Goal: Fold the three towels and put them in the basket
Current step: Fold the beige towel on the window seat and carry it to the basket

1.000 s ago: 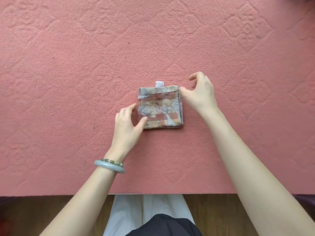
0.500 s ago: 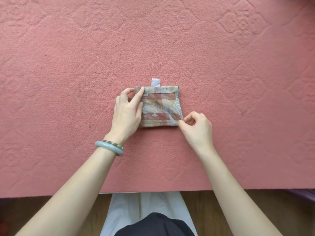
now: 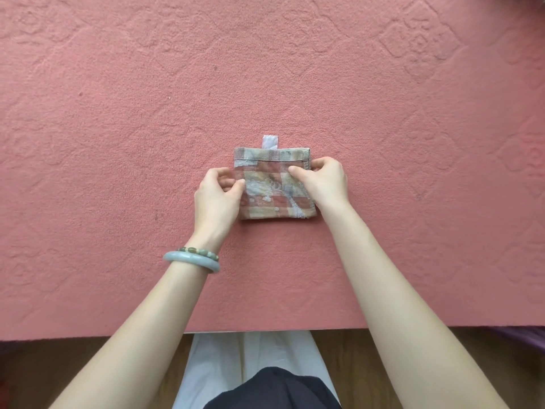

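Observation:
A small checked towel (image 3: 271, 199), folded into a thick square with a white loop tab at its far edge, lies on the pink table cover (image 3: 118, 143) near the middle. My left hand (image 3: 219, 193) pinches the towel's left edge, thumb on top. My right hand (image 3: 323, 183) grips the right edge, thumb pressed on the top layer. No basket and no other towels are in view.
The pink embossed cover spreads wide on every side of the towel. The table's front edge (image 3: 265, 330) runs just above my lap, with wooden floor below. A dark purple object (image 3: 522, 339) shows at the lower right.
My left hand slid from the towel's far left corner down to its left edge. My right hand rose from the near right corner to the right edge. Both now grip the folded towel.

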{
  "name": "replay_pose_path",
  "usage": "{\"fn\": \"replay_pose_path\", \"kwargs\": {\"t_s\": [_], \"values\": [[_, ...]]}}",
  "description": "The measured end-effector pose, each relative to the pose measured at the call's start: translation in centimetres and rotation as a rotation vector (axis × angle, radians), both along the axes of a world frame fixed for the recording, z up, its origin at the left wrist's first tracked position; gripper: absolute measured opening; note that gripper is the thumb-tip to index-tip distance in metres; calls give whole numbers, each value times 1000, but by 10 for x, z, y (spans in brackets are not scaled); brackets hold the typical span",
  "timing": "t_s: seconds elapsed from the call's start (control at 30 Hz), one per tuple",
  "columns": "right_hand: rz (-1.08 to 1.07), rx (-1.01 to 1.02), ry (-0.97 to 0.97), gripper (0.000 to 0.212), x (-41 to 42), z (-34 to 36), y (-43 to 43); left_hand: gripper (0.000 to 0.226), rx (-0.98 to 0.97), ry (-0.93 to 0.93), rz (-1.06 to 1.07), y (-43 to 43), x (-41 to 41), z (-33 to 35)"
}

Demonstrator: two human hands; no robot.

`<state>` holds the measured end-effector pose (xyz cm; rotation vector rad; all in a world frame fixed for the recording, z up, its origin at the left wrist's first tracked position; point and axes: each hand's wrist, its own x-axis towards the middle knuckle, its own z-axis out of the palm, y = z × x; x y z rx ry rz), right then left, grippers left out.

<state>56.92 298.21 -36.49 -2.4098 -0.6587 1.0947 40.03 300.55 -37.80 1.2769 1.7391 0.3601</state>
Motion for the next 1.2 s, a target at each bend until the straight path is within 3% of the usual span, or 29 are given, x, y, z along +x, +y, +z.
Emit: {"fn": "replay_pose_path", "kwargs": {"t_s": [0.13,0.27,0.33,0.37,0.5,0.77,0.97,1.13,1.2], "values": [[-26,-58,-2,18,3,0,8,28,-72,18,35,5,5,-1],[-4,-40,1,17,4,-8,11,30,-175,-75,89,13,6,-1],[5,26,34,20,6,-12,8,20,-212,-191,98,13,5,2],[8,55,77,22,9,-14,6,11,-244,-271,100,12,4,5],[-90,119,406,23,16,-17,-3,16,-454,-524,80,12,-2,18],[-223,188,930,8,9,33,-24,22,-481,-716,18,4,-14,93],[-199,158,1189,17,-2,100,-54,17,-492,-802,-110,-17,-17,181],[-181,219,1320,43,-8,168,-79,47,-501,-945,-142,-35,-15,251],[-199,251,1314,39,-6,200,-90,48,-489,-989,-181,-40,-14,276]]}}
